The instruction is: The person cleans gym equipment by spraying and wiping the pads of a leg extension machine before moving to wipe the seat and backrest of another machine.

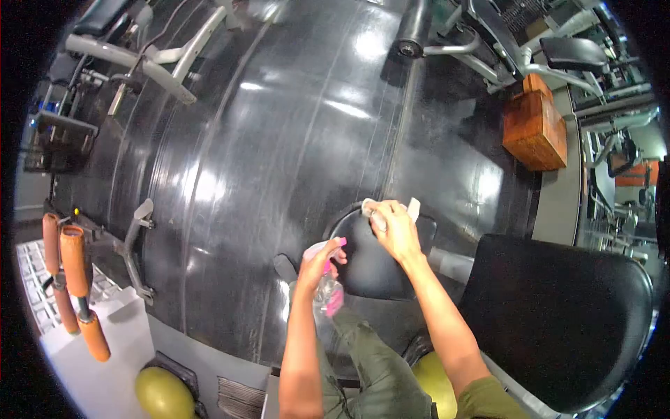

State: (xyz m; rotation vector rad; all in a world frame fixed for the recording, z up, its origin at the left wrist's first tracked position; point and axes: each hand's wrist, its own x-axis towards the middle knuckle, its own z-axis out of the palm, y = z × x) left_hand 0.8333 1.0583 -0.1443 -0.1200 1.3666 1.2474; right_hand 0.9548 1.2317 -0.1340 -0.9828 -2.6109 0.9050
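Observation:
My left hand (315,269) is wrapped round a clear spray bottle (325,292) with pink parts, its pink nozzle pointing right toward a black padded seat (377,269). The bottle hangs upright in front of my legs, at the left side of the pad. At the far edge of the pad, my right hand (395,234) is closed on a white cloth (414,209). Bits of the cloth stick out on both sides of the fingers, and the rest is hidden under them.
A large black pad (558,321) lies at my right, joined by a grey bar (450,264) to the smaller seat. Orange-gripped handles (73,262) rise at the left. A wooden box (536,133) stands by the mirror wall, and gym machines (150,63) line the dark floor.

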